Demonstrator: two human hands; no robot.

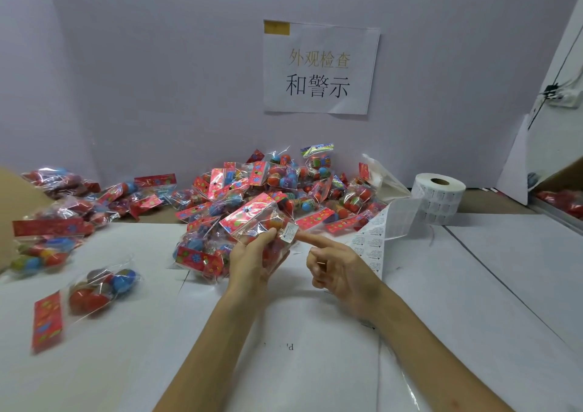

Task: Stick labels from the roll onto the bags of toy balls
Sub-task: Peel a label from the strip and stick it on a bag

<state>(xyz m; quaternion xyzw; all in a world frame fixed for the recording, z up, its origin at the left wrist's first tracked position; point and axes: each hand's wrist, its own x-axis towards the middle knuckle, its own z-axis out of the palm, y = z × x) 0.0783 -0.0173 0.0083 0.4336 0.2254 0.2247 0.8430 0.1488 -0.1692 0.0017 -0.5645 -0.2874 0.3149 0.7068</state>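
My left hand (252,260) grips a clear bag of toy balls (255,219) with a red patterned header, held up over the table's middle. A small white label (289,233) sits on the bag's right side. My right hand (334,266) is just right of the bag, its index finger stretched out to the label's edge and the other fingers curled. The white label roll (438,200) stands at the right, and its strip of labels (375,244) trails down toward my right hand.
A big heap of bagged balls (284,187) lies behind my hands against the wall. More bags (50,238) lie at the left, one (91,295) near the front. White sheets cover the table (473,285). A paper sign (320,67) hangs on the wall.
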